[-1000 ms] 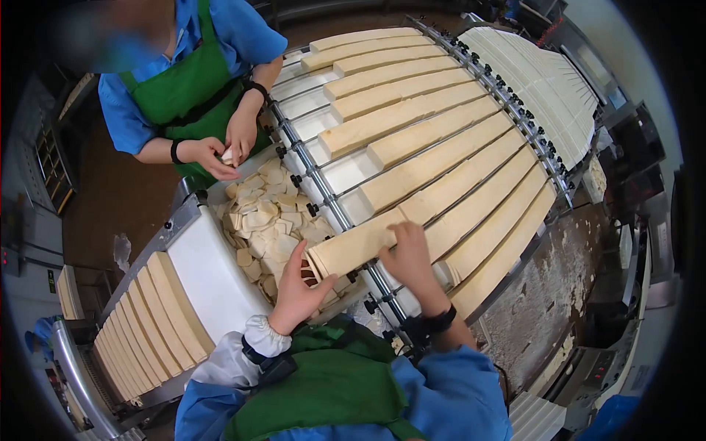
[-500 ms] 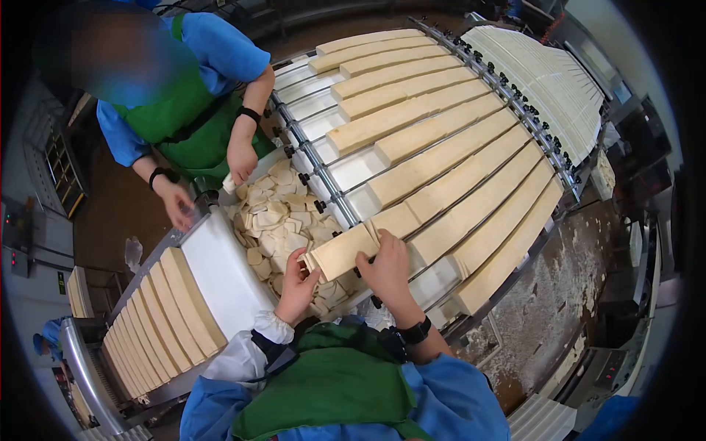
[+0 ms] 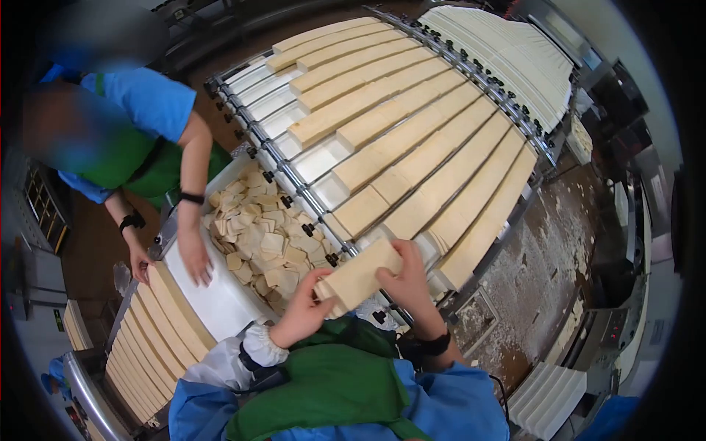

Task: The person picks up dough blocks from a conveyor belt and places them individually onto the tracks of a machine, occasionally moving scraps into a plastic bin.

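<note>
Between my hands, near my apron, is a stack of thin, pale dough sheets point(image 3: 362, 275), tilted slightly. My left hand point(image 3: 305, 309) grips its near left end, fingers wrapped round the edge. The far right end is held by my right hand point(image 3: 406, 279), thumb on top and fingers partly hidden behind. Just beyond the stack are the ends of long rows of dough sheets point(image 3: 434, 158) in lanes divided by metal rods. A bin of loose dough pieces point(image 3: 268, 235) lies to the left of the stack.
At left, a co-worker's hand point(image 3: 194, 256) is over a white board point(image 3: 224, 290); the other point(image 3: 140, 259) is at several long dough rows point(image 3: 158, 331). A metal bar with black knobs point(image 3: 283, 165) borders the lanes. The floor point(image 3: 544, 272) at right is strewn with flour and scraps.
My hands have brought the dough stack toward me, away from the lane's end. The co-worker's hands have moved from the bin's edge to the white board and left dough rows. The view has shifted.
</note>
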Tool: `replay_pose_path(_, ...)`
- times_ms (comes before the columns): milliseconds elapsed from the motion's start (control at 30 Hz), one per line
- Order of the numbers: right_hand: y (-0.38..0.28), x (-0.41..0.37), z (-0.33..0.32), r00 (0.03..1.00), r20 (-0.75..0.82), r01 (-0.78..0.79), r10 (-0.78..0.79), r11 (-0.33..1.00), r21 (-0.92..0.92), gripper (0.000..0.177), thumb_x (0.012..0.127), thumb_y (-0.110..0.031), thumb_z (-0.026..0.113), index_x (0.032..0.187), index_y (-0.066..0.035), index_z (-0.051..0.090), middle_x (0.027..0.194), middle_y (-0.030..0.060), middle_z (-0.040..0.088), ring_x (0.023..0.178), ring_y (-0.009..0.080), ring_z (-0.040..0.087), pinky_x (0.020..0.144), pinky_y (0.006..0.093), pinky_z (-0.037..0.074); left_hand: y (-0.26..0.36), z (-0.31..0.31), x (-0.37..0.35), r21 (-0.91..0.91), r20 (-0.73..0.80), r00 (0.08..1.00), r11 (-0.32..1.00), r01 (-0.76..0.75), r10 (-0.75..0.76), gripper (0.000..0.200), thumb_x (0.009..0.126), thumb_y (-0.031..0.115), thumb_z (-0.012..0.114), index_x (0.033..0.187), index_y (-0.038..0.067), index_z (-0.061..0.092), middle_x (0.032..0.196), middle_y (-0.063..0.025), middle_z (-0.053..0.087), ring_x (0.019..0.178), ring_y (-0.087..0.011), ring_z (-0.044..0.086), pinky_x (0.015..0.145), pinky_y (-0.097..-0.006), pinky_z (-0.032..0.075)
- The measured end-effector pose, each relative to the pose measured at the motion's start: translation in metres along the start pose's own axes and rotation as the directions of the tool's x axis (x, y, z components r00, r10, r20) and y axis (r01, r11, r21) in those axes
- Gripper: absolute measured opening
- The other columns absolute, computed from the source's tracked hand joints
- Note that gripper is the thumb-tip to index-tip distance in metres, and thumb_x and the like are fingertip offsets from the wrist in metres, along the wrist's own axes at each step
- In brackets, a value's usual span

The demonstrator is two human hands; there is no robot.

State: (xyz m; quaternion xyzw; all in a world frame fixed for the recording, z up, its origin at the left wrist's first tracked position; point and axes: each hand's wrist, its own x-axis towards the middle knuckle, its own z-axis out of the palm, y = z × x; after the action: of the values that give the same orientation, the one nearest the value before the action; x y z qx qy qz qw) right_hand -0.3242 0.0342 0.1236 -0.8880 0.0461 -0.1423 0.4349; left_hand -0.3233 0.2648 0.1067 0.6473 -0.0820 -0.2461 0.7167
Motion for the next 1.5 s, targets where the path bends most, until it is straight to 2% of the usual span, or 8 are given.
replay_pose_path(233,0.102,-0.016,-0.023,0.963,-0.020,-0.265,0.269,0.957,0.117,0.044,0.069,-0.015,0.064,0.109,0.003,0.057,0.102,0.0217,0.059,0.096,0.0366,0.059,0.086,0.0412,0.048,-0.038,0.073,0.035,0.292,-0.011,0.999,0.956,0.043,-0.041,0.045,0.083,0.003,0.063,0.125,0.005,0.046,0.100,-0.0117,0.058,0.081,-0.0180,0.062,0.069,-0.0303,0.051)
replay_pose_path(633,0.067,-0.024,-0.028,0.987,-0.156,-0.033,-0.048,0.877,-0.479,0.053,0.077,-0.011,0.062,0.123,0.011,0.050,0.128,0.0303,0.047,0.122,0.0469,0.043,0.103,0.0519,0.038,-0.049,0.120,0.091,0.582,-0.078,0.997,0.812,0.033,0.015,0.052,0.075,0.013,0.066,0.123,0.004,0.047,0.078,-0.0232,0.064,0.076,-0.0396,0.065,0.070,-0.0458,0.051)
replay_pose_path(800,0.088,-0.002,-0.015,0.985,-0.163,-0.042,-0.055,0.842,-0.538,0.067,0.087,-0.031,0.062,0.136,0.010,0.040,0.141,0.0298,0.040,0.134,0.0449,0.034,0.111,0.0517,0.028,-0.050,0.116,0.105,0.607,-0.053,0.998,0.794,0.020,0.015,0.055,0.073,0.011,0.066,0.123,0.005,0.045,0.076,-0.0236,0.065,0.077,-0.0413,0.065,0.069,-0.0478,0.050)
replay_pose_path(1033,0.105,0.000,0.002,0.990,-0.095,-0.138,0.100,0.766,-0.627,0.080,0.091,-0.049,0.053,0.143,0.008,0.032,0.150,0.0256,0.032,0.142,0.0392,0.025,0.116,0.0513,0.017,-0.016,0.079,0.076,0.552,-0.023,0.996,0.829,0.089,-0.092,0.053,0.071,0.013,0.068,0.120,0.005,0.049,0.063,-0.0118,0.061,0.056,-0.0254,0.061,0.056,-0.0367,0.048)
replay_pose_path(1133,0.105,0.000,0.002,0.990,-0.074,-0.141,0.122,0.758,-0.636,0.081,0.091,-0.049,0.053,0.144,0.008,0.031,0.151,0.0261,0.030,0.143,0.0392,0.023,0.116,0.0524,0.016,-0.012,0.037,0.052,0.280,-0.034,0.990,0.950,0.138,-0.133,0.053,0.073,0.010,0.068,0.122,0.005,0.049,0.059,-0.0061,0.059,0.055,-0.0186,0.060,0.055,-0.0328,0.047)
replay_pose_path(1267,0.072,0.013,0.008,0.998,-0.049,-0.055,0.032,0.791,-0.609,0.077,0.090,-0.042,0.057,0.142,0.009,0.032,0.150,0.0283,0.028,0.142,0.0407,0.024,0.115,0.0541,0.016,-0.003,-0.022,0.013,0.057,-0.430,0.902,0.997,0.054,-0.024,0.057,0.075,0.002,0.068,0.128,0.006,0.046,0.099,-0.0099,0.060,0.086,-0.0164,0.060,0.072,-0.0294,0.050)
replay_pose_path(1433,0.037,0.055,0.063,0.971,0.156,0.235,-0.182,0.851,-0.469,0.082,0.079,-0.030,0.066,0.143,0.007,0.029,0.148,0.0313,0.029,0.140,0.0467,0.021,0.114,0.0563,0.018,-0.022,-0.063,-0.030,-0.011,-0.625,0.766,0.983,0.184,-0.151,0.058,0.075,0.002,0.070,0.127,0.004,0.046,0.109,-0.0095,0.053,0.099,-0.0181,0.053,0.085,-0.0311,0.048)
replay_pose_path(1500,0.029,0.076,0.086,0.976,0.213,0.158,-0.045,0.818,-0.554,0.086,0.078,-0.029,0.067,0.145,0.006,0.027,0.149,0.0317,0.027,0.141,0.0464,0.020,0.113,0.0586,0.018,-0.029,-0.066,-0.049,-0.033,-0.652,0.739,0.980,0.199,-0.172,0.055,0.075,0.003,0.070,0.125,0.003,0.047,0.106,-0.0081,0.054,0.095,-0.0172,0.052,0.085,-0.0305,0.048)
